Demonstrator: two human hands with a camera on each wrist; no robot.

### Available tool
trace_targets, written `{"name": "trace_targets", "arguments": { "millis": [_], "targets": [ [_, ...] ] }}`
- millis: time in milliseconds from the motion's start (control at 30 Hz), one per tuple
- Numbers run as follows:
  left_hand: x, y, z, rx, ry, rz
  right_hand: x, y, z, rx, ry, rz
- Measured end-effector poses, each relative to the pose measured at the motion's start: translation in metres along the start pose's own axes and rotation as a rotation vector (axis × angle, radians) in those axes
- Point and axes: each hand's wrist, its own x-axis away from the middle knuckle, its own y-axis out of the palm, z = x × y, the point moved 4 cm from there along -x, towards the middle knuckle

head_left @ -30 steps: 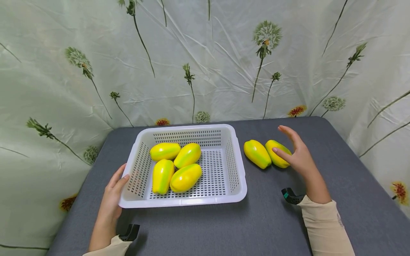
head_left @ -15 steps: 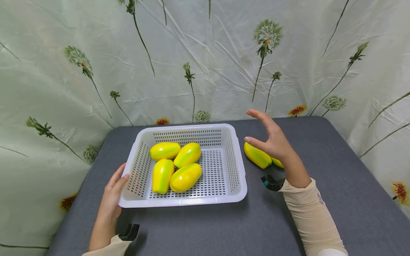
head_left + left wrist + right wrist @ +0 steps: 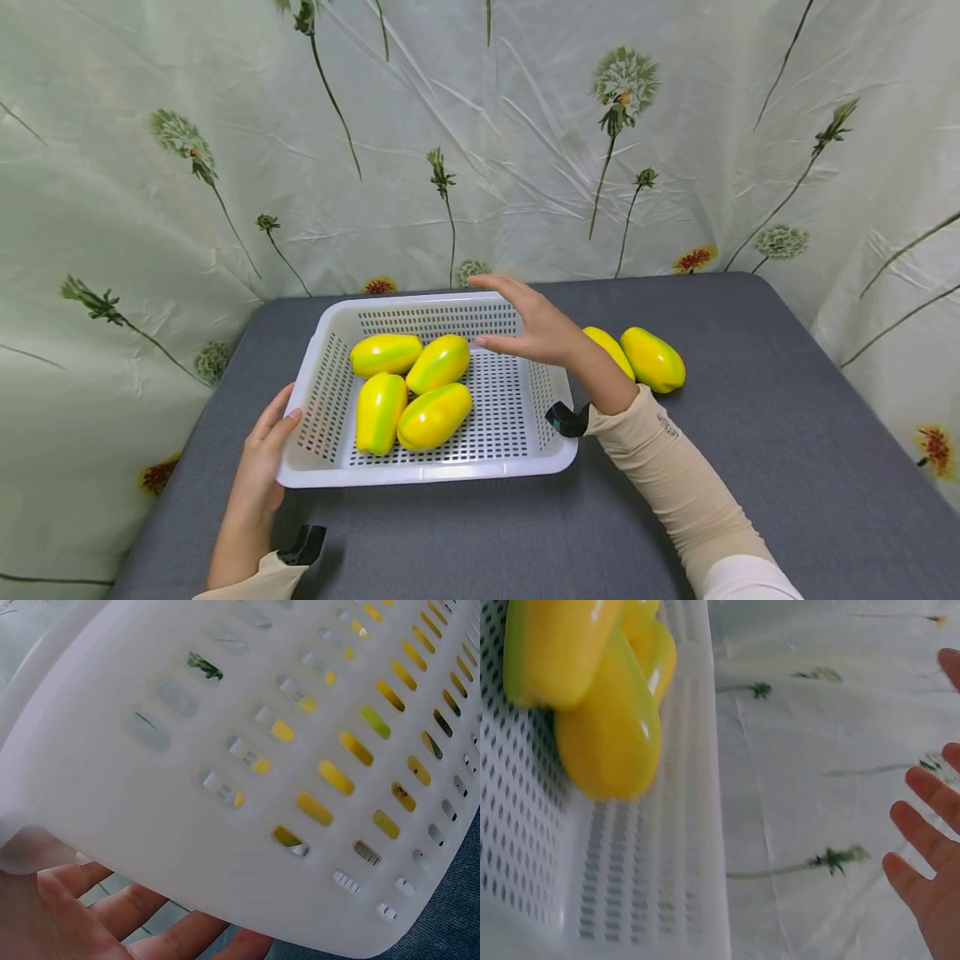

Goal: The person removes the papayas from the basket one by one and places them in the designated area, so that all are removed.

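White and seemingly light, the basket point(image 3: 427, 475) suited its rim point(image 3: 306, 362) hold: left hand point(image 3: 264, 450) gripped there; right hand point(image 3: 536, 325) hung spread, empty.

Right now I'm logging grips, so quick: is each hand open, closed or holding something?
Left hand: holding the basket by its side.
Right hand: open, holding nothing.

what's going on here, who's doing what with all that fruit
A person is working with a white basket of fruit. The left hand holds the basket by its left end, while the right hand is over its right part in the head view, fingers apart and holding nothing. Four yellow fruits lie inside, grouped toward the left. Two more fruits lie on the grey table to the right of the basket, one partly hidden by the right arm.
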Motion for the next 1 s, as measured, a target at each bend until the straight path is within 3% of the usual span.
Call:
{"name": "trace_targets", "arguments": {
  "millis": [267,433,567,667,1000],
  "targets": [
    [0.000,0.000,0.000,-0.002,0.004,0.001,-0.012,0.037,0.003,-0.047,0.075,-0.178],
    [0.000,0.001,-0.001,0.019,-0.007,-0.012,-0.013,0.063,0.008,-0.141,0.120,-0.336],
    [-0.001,0.002,-0.001,0.013,-0.001,-0.008,-0.011,0.076,0.011,-0.254,0.150,-0.458],
    [-0.002,0.002,-0.002,0.002,0.004,-0.002,-0.009,0.085,0.014,-0.282,0.177,-0.540],
    [-0.002,0.000,-0.001,0.027,-0.005,-0.003,-0.006,0.102,0.022,-0.213,0.270,-0.679]
  ]
}}
